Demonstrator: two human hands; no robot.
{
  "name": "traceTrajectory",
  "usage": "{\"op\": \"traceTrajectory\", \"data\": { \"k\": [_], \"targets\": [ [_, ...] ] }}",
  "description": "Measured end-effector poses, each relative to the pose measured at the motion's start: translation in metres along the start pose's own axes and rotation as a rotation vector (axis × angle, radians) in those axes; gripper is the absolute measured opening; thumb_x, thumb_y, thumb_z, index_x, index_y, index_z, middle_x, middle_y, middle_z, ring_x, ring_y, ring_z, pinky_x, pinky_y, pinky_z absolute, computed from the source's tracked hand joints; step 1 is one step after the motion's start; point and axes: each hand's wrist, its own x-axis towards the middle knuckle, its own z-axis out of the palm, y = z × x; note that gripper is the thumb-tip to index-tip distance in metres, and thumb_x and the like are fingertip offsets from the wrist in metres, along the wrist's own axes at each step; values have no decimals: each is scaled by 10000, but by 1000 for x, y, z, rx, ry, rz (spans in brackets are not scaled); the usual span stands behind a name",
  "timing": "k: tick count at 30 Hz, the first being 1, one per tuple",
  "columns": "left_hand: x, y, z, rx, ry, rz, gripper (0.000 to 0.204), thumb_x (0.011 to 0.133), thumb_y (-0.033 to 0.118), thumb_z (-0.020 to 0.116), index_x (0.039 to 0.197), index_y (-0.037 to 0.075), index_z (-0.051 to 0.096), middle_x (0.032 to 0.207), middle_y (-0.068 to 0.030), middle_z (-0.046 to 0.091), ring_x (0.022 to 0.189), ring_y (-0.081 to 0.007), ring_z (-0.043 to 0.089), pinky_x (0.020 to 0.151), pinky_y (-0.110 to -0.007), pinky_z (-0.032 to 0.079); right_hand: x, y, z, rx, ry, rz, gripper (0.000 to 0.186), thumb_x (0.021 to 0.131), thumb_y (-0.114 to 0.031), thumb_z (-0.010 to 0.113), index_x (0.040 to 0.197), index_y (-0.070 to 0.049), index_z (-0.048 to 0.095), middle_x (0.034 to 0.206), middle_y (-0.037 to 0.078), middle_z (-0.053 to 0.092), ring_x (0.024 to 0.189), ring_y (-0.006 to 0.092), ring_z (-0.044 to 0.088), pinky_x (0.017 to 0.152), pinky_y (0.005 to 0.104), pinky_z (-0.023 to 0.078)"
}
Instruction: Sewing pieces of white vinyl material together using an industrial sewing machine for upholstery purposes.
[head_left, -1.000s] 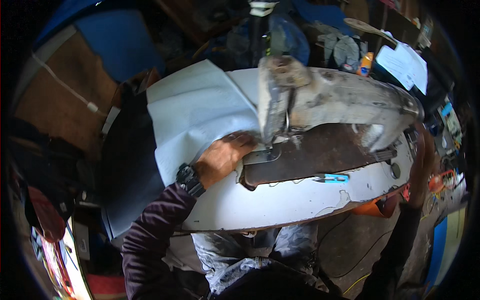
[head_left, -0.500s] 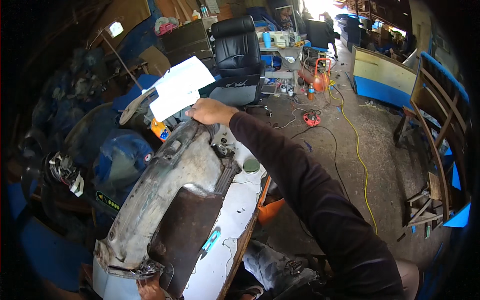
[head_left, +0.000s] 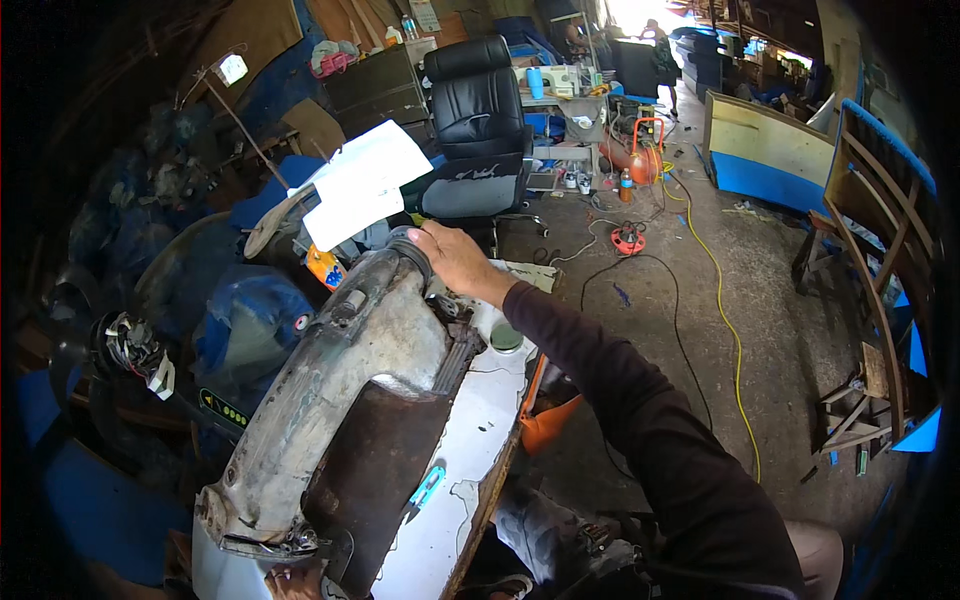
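Note:
A worn metal sewing machine (head_left: pixel 300 420) lies diagonally across a chipped white table (head_left: pixel 465 470). My right hand (head_left: pixel 450 255) is closed on the handwheel (head_left: pixel 405 255) at the machine's far end. My left hand (head_left: pixel 292 580) is low in the picture, beside the needle end on a pale sheet (head_left: pixel 225 570), its fingers partly hidden. A turquoise thread snipper (head_left: pixel 428 488) and a round green-topped tin (head_left: pixel 505 337) rest on the table beside the machine.
Papers (head_left: pixel 360 180) and a black office chair (head_left: pixel 478 105) stand beyond the machine. Cables (head_left: pixel 740 350) cross the floor near an orange compressor (head_left: pixel 645 160). Blue-edged wooden frames (head_left: pixel 880 270) line the right. A person (head_left: pixel 662 60) stands by the bright doorway.
The view has swung up and right from the table to the workshop. Since half a second ago, my right hand has shifted slightly toward me and right on the handwheel.

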Motion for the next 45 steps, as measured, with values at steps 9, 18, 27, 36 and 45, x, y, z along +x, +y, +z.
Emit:
{"op": "traceTrajectory", "data": {
  "k": [9, 18, 27, 36, 45],
  "targets": [
    [-15, 24, 3, -339, 168, -100, 418, 789, 56, 596, 1178, 85, 744, 1167, -176, 733, 1115, -384, 665, 1058, -562, 469, 71, 19, 16, -280, -386, -51, 521, 1107, -523, 474, 1069, -115, 797, 973, 245, 758, 927, 376, 749, 804, 480, 557],
    [1, 41, -39, -493, 11, -287, 323, 788, -32, 565, 1014, 38, 785, 1037, -146, 761, 965, -380, 715, 931, -483, 527, 55, 68, 16, 188, -81, 38, 528, 1106, -421, 569, 1249, 63, 725, 1137, 119, 771, 1064, 176, 686, 984, 317, 503],
    [-64, 106, -58, -893, -39, -466, 379, 807, 56, 550, 1089, 16, 800, 1155, -257, 748, 1102, -436, 701, 1045, -542, 487, 108, 119, 4, 264, -227, 78, 464, 1080, -335, 628, 1190, 109, 705, 1028, 78, 763, 930, 103, 624, 868, 310, 508],
    [-94, 140, -68, -897, 58, -394, 415, 764, -17, 601, 1145, -22, 764, 1260, -213, 730, 1244, -428, 621, 1066, -540, 479, 48, -33, -16, -206, -115, -408, 293, 1089, -278, 584, 1059, 10, 630, 924, 186, 682, 884, 364, 663, 823, 425, 508],
    [-88, 138, -60, -992, 216, -406, 511, 665, -30, 540, 1136, -32, 738, 1077, -201, 685, 988, -424, 640, 897, -507, 500, -203, -161, 32, -267, -817, -800, 304, 891, -82, 667, 1184, -9, 696, 1097, 140, 664, 1100, 331, 622, 937, 456, 521]
  ]
}}
